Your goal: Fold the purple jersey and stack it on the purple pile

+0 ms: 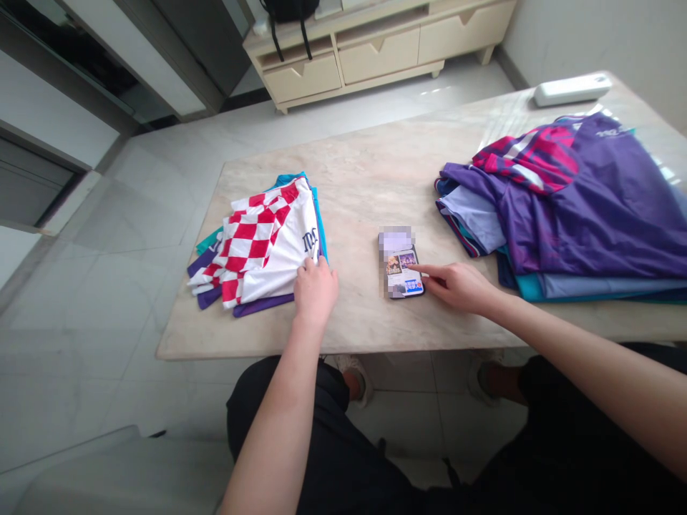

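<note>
On the left half of the table lies a small stack of folded sports clothing, topped by a white jersey [257,243] with red checks and dark lettering. My left hand [316,290] rests on the near right edge of that stack, fingers slightly bent and touching the white cloth. A phone [402,268] lies face up in the middle with its screen lit; part of it is blurred out. My right hand [456,285] reaches in from the right, its index finger extended onto the screen and the other fingers loosely curled. Neither hand lifts anything.
A larger pile of clothing with a purple jersey [595,214] on top covers the right side of the marble-look table [354,179]. Behind it lies a white oblong object [573,89]. A cream cabinet [376,57] bearing a black bag [290,10] stands beyond.
</note>
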Tool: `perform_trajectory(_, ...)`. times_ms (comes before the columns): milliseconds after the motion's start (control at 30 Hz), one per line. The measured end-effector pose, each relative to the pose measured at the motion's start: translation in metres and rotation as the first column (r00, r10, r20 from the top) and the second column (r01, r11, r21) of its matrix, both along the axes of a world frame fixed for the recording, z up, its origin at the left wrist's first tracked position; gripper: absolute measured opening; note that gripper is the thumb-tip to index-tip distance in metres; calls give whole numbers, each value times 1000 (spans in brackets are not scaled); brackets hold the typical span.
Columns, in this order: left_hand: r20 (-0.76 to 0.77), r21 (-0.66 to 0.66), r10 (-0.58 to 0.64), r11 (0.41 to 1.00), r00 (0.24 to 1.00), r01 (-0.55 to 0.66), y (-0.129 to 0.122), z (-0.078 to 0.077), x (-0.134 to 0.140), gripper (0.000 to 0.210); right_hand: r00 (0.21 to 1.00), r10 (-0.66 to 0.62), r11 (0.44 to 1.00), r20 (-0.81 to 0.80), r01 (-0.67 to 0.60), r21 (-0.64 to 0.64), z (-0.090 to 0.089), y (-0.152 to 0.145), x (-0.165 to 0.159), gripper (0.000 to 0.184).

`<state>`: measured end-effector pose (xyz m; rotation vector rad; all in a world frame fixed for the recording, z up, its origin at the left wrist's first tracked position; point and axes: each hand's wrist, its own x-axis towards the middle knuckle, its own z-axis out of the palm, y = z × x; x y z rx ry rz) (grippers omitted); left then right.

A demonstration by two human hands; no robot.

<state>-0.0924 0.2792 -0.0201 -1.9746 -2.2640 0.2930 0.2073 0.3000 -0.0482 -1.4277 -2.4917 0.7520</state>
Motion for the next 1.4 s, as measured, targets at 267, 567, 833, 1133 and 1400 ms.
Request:
perform_trajectory(267,83,2,30,1000,996,-30,5,8,-3,35,1000,-19,1000,9,19,16,0,-5,-3,42)
perform_trajectory(567,329,43,32,998,944,-49,7,4,-3,33,997,-67,998,34,68,-8,-1,-3,-3,43)
perform_trajectory(833,243,143,-5,989,970,-31,6,5,-7,40,996,-79,997,-32,78,-22,1,-2,-2,47)
perform_trajectory(1133,230,68,94,991,969,-112,8,2,-12,44,994,-83,996,-65,81,-39,3,-1,-1,46)
perform_trajectory(1400,188,63,74,994,979,-87,8,4,-9,41,990,-101,995,-99,98,-34,4,0,0,45)
